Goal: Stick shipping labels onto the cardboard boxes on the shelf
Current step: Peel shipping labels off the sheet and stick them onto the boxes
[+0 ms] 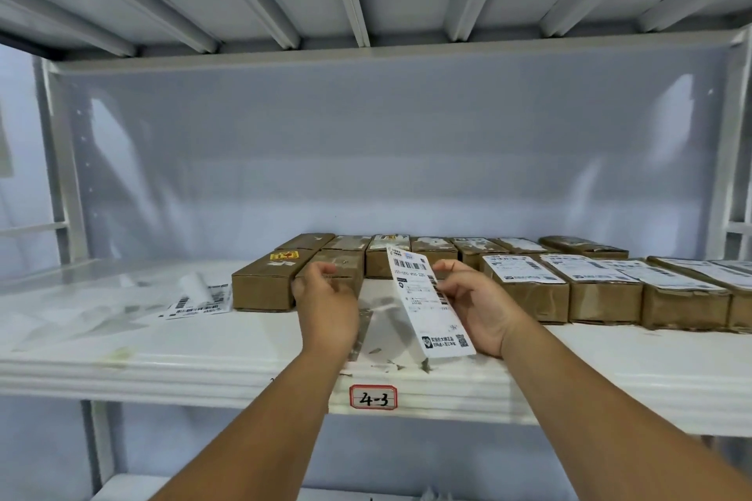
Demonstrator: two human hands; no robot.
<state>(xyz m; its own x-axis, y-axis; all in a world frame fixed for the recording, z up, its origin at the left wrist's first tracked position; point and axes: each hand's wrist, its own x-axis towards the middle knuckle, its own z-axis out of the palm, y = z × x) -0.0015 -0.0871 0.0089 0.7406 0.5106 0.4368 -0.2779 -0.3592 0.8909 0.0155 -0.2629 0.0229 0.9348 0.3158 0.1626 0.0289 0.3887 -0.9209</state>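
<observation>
- A person at the shelf [162, 370] tagged 4-3 [373, 397] holds a shipping label [427, 305] in the air over the shelf's front edge. It sits in the gap between the unlabelled cardboard boxes on the left and the labelled row on the right.
- The right hand [476, 309] has its grip closed on the label's right long edge, fingers curled round it. The left hand [325, 301] hovers just beside the label with its fingers curled near a greyish film under the sheet. Whether its grip has hold of that film cannot be told.
- The step in hand looks like readying the label, probably freeing it from its backing, before it goes onto a box.
- The label's long axis runs from the person toward the back of the shelf, leaning slightly left at the far end. The barcode end points away and the QR-code end is nearest the person. The sheet is tilted on edge, with its printed face turned up and to the left.
- The next move likely calls for laying the sheet flat, lining its length up with the bare box [350, 258] just beyond the left hand, and pressing it down from one end.
- The labelled boxes [525, 289] stand to the right, a box with a yellow sticker [264, 285] to the left, and spare labels [199, 303] further left.
</observation>
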